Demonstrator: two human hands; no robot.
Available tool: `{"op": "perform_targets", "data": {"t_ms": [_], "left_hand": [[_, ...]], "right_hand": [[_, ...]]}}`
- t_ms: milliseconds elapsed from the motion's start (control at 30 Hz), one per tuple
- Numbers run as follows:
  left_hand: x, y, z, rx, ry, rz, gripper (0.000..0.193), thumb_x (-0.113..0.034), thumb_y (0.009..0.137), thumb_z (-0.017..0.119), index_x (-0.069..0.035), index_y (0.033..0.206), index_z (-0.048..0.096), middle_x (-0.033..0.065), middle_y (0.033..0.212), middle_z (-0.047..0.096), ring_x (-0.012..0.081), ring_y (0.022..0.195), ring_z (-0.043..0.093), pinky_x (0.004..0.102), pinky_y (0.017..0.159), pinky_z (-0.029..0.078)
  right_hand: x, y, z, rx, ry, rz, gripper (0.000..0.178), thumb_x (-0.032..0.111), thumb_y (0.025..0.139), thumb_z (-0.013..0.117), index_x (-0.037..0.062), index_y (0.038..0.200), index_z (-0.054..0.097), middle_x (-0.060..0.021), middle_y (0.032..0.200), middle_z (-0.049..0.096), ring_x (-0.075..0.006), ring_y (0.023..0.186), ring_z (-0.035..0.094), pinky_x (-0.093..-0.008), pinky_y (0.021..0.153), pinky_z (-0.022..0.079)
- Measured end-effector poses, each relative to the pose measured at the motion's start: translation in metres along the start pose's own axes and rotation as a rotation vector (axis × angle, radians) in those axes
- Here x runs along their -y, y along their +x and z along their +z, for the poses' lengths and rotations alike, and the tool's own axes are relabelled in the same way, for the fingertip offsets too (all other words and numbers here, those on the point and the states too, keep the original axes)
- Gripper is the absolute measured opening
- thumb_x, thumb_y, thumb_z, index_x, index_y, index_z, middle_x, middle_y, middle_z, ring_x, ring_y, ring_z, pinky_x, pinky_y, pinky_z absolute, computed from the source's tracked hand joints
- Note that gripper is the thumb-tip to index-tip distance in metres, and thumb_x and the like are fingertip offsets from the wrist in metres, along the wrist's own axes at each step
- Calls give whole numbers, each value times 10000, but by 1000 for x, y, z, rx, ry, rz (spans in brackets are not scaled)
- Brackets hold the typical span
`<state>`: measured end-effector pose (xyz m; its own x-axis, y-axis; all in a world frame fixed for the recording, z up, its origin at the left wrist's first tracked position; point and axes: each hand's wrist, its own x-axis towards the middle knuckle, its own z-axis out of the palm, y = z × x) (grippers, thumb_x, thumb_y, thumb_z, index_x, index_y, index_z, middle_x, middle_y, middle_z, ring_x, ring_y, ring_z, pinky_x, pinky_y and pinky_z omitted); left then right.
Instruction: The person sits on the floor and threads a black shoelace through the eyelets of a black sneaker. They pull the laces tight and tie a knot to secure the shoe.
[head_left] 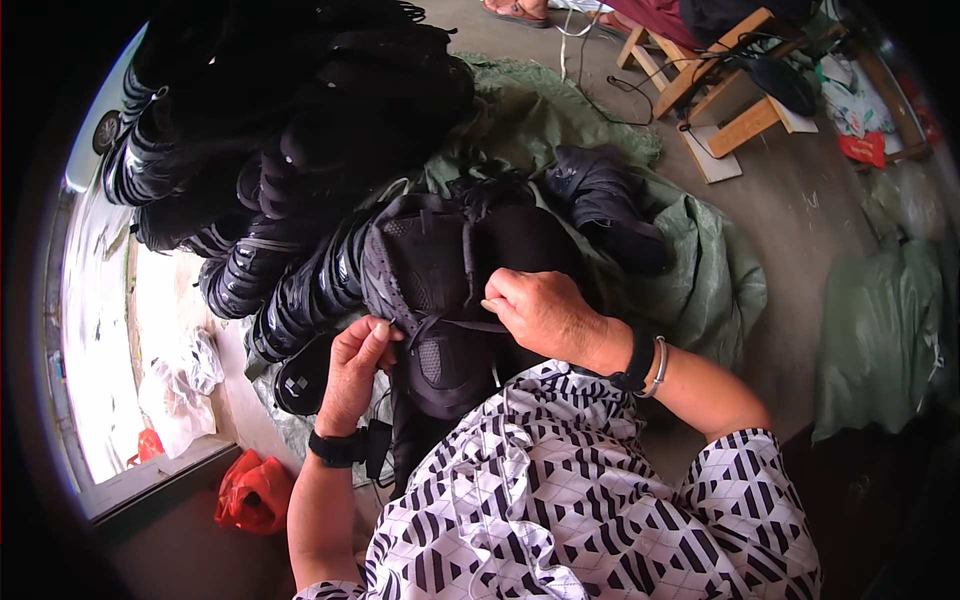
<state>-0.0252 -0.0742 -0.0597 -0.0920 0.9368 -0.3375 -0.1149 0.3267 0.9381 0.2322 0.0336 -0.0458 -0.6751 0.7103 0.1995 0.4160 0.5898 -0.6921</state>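
Note:
A bundle of black shoe uppers (420, 262) with mesh panels lies in front of my lap. Across it runs a thin dark strip (468, 324), crossing itself near the middle of the bundle. My left hand (358, 362) pinches one end at the bundle's left side, thumb against forefinger. On the right, my right hand (545, 312) is closed with fingertips together on the strip's other end, just above the uppers. The rounded toe (441, 366) of one upper faces me below the strip. My fingers partly cover the strip's ends.
Large piles of nested black uppers (300, 130) rise at the left and back. More dark uppers (605, 195) lie on a green woven sheet (715, 270). A wooden stool (745, 125) stands back right, near another person's foot (520, 10). A red plastic bag (253, 492) lies lower left; a green sack (880, 330) sits right.

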Motion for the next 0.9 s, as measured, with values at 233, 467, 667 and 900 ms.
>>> {"op": "perform_targets", "data": {"t_ms": [233,467,667,900], "left_hand": [[2,2,-4,34,-85,-53,225,-276,972,582,-73,902,650,-37,754,602,50,637,509,220,602,439],[1,1,-1,5,-73,-60,179,-271,978,571,-106,936,625,-42,752,584,41,629,493,199,575,423],[-3,0,2,-11,-54,-62,210,-284,975,577,-92,908,631,-49,706,550,38,616,470,196,574,391],[-6,-2,9,-64,16,-59,238,-308,968,585,-99,862,627,-62,693,544,29,618,463,189,580,375]], "right_hand": [[-7,1,-2,-78,331,192,115,84,878,644,13,831,567,-137,646,627,-286,602,649,-340,541,495],[-9,2,0,-23,199,120,145,151,860,649,55,811,552,-113,702,634,-328,676,646,-409,603,510],[-6,3,10,-50,96,106,159,143,855,672,44,825,550,-121,680,624,-323,642,650,-396,552,503],[0,19,4,-21,382,323,195,125,843,679,0,740,572,-138,605,608,-284,558,623,-338,506,474]]}}
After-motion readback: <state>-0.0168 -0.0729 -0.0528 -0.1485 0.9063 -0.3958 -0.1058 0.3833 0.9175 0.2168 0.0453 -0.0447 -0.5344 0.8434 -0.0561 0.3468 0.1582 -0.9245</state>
